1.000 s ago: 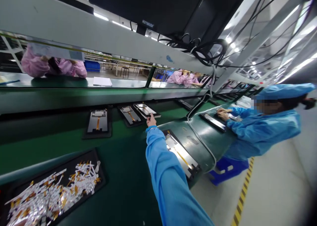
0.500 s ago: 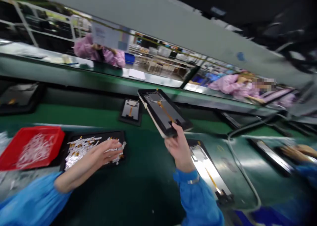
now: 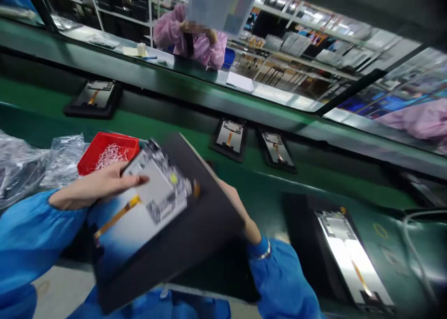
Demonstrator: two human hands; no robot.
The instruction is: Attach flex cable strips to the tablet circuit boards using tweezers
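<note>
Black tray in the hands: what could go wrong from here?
The black tray is tilted steeply in the air, with the right hand at its edge, so the panel on it might slide off toward the green conveyor belt. The left hand has its fingers on the panel's face and could mark it. The orange flex cable looks exposed and could get creased.
</note>
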